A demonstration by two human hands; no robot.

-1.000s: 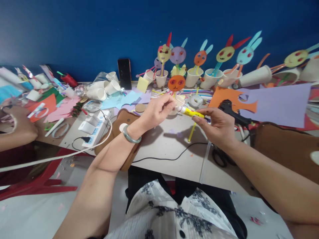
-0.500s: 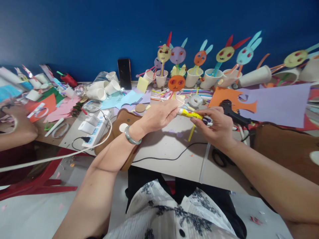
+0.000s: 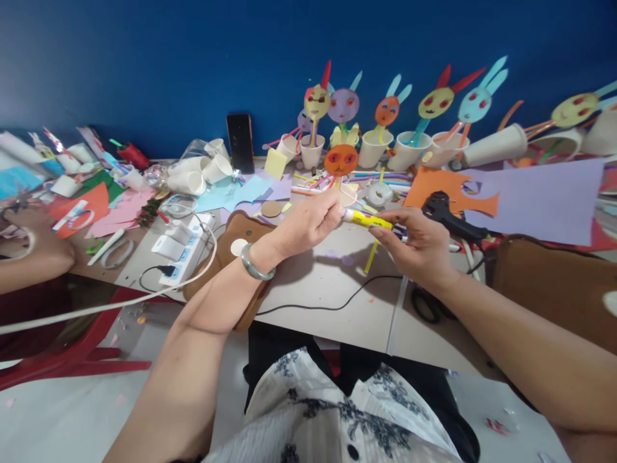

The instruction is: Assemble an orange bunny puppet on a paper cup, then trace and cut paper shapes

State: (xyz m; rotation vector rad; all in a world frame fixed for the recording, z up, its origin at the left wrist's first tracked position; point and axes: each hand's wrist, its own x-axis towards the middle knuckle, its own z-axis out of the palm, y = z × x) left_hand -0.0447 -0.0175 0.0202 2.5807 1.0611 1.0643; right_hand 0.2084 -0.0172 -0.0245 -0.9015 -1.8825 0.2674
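Note:
My right hand [image 3: 418, 241] is closed round a yellow glue stick [image 3: 369, 221] held level, its tip pointing left. My left hand [image 3: 308, 222], with a green bangle at the wrist, pinches something small and pale at the glue stick's tip; I cannot make out what it is. Just behind the hands stands an orange paper bunny face [image 3: 340, 159] on a straw. A yellow straw [image 3: 372, 256] lies on the grey table [image 3: 318, 283] under my right hand.
A black glue gun [image 3: 446, 212] lies right of my hand, its cord crossing the table. Paper cups with bunny faces [image 3: 385, 138] line the blue wall. A phone [image 3: 240, 143], a white power strip [image 3: 180, 244], coloured paper sheets [image 3: 540, 199] and another person's arm [image 3: 29, 254] at left.
Both hands have shifted slightly; the left hand's fingers stay at the glue stick's tip while the right hand has turned the stick a little flatter.

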